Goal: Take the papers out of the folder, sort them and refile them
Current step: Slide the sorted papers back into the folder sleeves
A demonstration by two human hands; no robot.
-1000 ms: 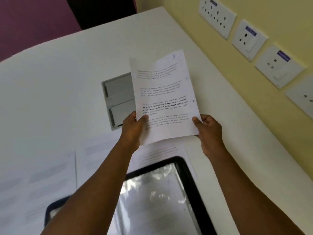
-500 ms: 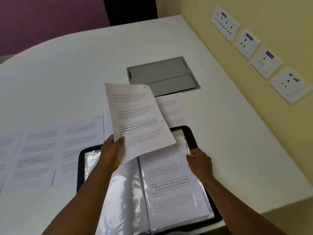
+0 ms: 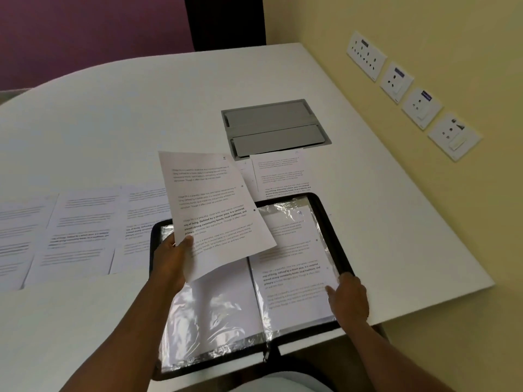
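A black folder [image 3: 334, 222] with shiny plastic sleeves lies open at the near table edge. My left hand [image 3: 169, 261] pinches the lower left corner of a printed sheet [image 3: 215, 210] marked 5, held tilted above the folder's left page. My right hand [image 3: 349, 298] rests on the outer edge of the right sleeve, which holds a printed page [image 3: 294, 267]; whether its fingers grip the sleeve I cannot tell. Several loose sheets [image 3: 79, 230] lie in a row on the table to the left. Another sheet [image 3: 283, 174] lies just beyond the folder.
A grey cable hatch [image 3: 274, 125] is set into the white table [image 3: 141, 108] beyond the papers. Wall sockets [image 3: 407, 89] line the yellow wall on the right. The table's near right corner ends close to my right hand.
The right hand let go of the sheet and dropped to the folder's right edge, then slid nearer along it. The left hand alone lowered the sheet over the open folder.
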